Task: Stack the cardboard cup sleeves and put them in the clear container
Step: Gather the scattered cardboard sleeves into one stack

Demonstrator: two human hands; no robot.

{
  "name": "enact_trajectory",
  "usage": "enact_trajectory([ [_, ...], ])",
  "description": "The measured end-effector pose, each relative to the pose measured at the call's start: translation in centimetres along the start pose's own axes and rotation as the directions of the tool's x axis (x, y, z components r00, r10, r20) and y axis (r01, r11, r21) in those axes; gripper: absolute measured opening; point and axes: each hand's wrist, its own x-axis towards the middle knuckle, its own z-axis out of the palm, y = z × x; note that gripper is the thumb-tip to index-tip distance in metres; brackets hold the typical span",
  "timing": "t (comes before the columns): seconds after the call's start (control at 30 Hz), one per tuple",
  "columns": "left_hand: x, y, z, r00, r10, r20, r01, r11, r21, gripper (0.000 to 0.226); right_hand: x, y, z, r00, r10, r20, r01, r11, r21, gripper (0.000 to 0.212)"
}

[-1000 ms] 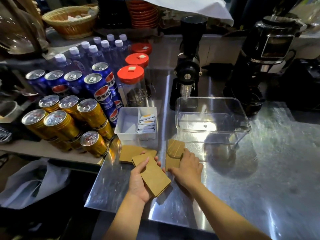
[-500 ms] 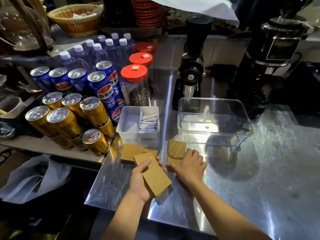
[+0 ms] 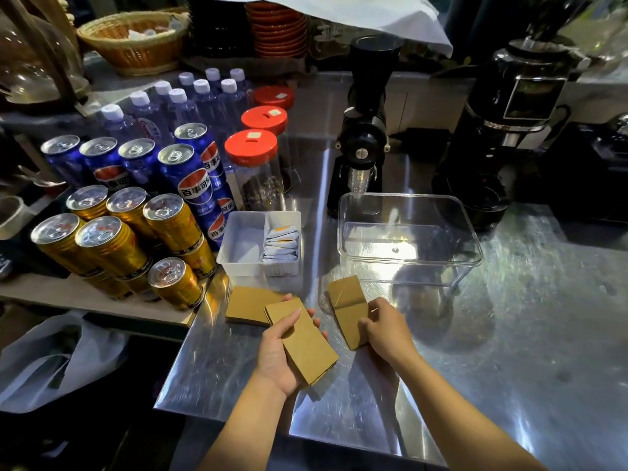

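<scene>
My left hand [image 3: 277, 355] grips a small stack of flat brown cardboard sleeves [image 3: 306, 341] just above the steel counter. To its right, my right hand [image 3: 387, 331] pinches the near end of another sleeve [image 3: 350, 311] that lies on the counter. A further sleeve [image 3: 246, 304] rests flat to the left, partly under the held stack. The clear container [image 3: 407, 239] stands empty behind the right hand, open side up.
A white divided tray [image 3: 244, 246] with sachets sits left of the container. Gold cans [image 3: 112, 243], blue cans [image 3: 190, 178], water bottles and red-lidded jars [image 3: 255, 164] crowd the left. Two black coffee grinders [image 3: 363, 130] stand behind. The counter's front edge is near my arms.
My right hand slid back toward me and closed its fingers on the sleeve's near end, uncovering more of it. My left hand kept the stack almost still.
</scene>
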Motion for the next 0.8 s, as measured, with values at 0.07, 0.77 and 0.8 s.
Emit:
enact_trajectory([
  [0.07, 0.3, -0.5, 0.3, 1.000, -0.009, 0.004, 0.009, 1.000, 0.003, 0.037, -0.5, 0.5, -0.8, 0.999, 0.032, -0.035, -0.025, 0.982, 0.189, 0.016],
  [0.77, 1.5, -4.2, 3.2, 0.965, -0.211, 0.155, 0.160, 0.943, 0.291, 0.035, -4.3, 1.6, -3.6, 0.980, -0.199, 0.024, 0.178, 0.918, 0.355, 0.011],
  [0.8, 1.3, -4.2, 3.4, 0.965, -0.219, 0.142, 0.150, 0.910, 0.386, 0.040, -4.0, 1.7, -4.1, 0.976, -0.217, -0.018, 0.212, 0.930, 0.300, 0.009],
])
